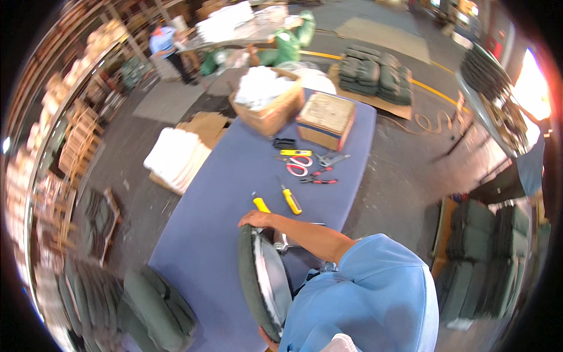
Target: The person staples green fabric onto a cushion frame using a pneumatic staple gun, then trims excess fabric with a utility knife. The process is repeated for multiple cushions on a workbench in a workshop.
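A dark green padded cushion stands tilted on its edge on the blue-topped table, its pale underside facing my body. My right hand is closed over its far end. At the near end my left hand grips the edge; only part of it shows. Beside the cushion, partly hidden under my right arm, lies a shiny metal tool. Just beyond my right hand are a yellow handle and a yellow-handled screwdriver.
Farther along lie scissors, red-handled pliers, a yellow cutter, a box and a carton of white material. Green cushions sit at the near left; more stacks stand right. Another person works far left.
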Demonstrator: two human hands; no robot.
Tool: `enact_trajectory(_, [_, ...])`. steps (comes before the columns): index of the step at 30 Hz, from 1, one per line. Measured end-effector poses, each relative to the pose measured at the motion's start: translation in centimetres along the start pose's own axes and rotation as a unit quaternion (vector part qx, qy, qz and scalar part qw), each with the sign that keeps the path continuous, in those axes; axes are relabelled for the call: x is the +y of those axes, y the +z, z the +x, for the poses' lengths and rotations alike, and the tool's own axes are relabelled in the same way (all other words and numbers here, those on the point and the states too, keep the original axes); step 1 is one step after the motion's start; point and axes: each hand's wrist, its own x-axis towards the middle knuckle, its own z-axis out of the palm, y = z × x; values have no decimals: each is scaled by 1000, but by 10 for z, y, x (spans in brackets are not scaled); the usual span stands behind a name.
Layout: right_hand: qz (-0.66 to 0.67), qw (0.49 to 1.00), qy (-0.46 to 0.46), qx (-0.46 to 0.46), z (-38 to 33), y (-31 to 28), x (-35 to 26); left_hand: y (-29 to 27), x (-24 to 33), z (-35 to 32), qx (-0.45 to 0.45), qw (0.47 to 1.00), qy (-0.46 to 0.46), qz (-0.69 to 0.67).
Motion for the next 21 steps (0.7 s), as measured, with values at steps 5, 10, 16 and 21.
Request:
enact_trajectory(5, [339, 920, 197, -2, -103, -21, -98, -121, 67, 20, -119, 990, 53, 57])
enact_trajectory(10, [390, 902, 187, 9, -215, 1, -163, -237, 131, 88, -142, 971, 154, 118])
enact_trajectory(16, [420, 880, 190, 114, -310, 76, -241, -238, 201, 182, -176, 948, 202, 174])
enact_trajectory(21, [483, 830, 212, 181, -334, 153, -272, -102, 98, 258, -177, 913, 53, -364])
